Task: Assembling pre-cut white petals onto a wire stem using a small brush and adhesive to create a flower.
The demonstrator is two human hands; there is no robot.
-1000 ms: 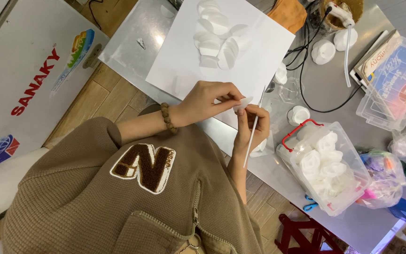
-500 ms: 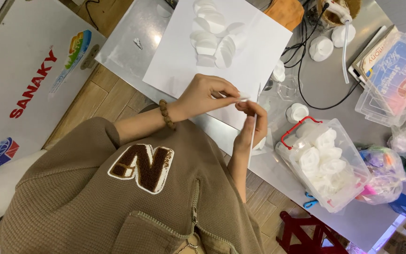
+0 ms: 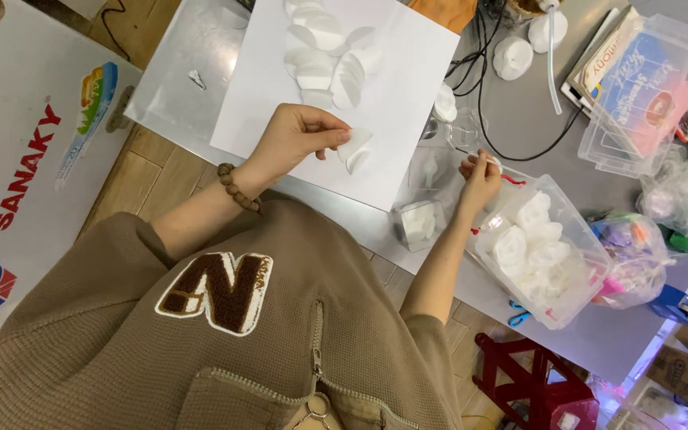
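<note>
My left hand (image 3: 292, 139), with a bead bracelet on the wrist, pinches a folded white round piece (image 3: 353, 150) just above the white paper sheet (image 3: 392, 95). Several more white round pieces (image 3: 324, 48) lie piled at the far end of that sheet. Off to the right, my right hand (image 3: 479, 179) is closed on a thin white stick (image 3: 489, 159). It hovers between some small clear cups (image 3: 420, 223) and a clear plastic box (image 3: 575, 306) filled with white pieces.
The grey table (image 3: 185, 72) also carries black cables (image 3: 487, 103), a clear box of booklets (image 3: 639, 87) and plastic bags (image 3: 635, 255) at the right. A white appliance (image 3: 33, 159) stands at the left. A red stool (image 3: 535, 382) sits below the table edge.
My hands were together at the paper's near edge, working stick against white piece. They have parted: the right hand carried the stick rightward, and the left lifted the folded piece over the sheet.
</note>
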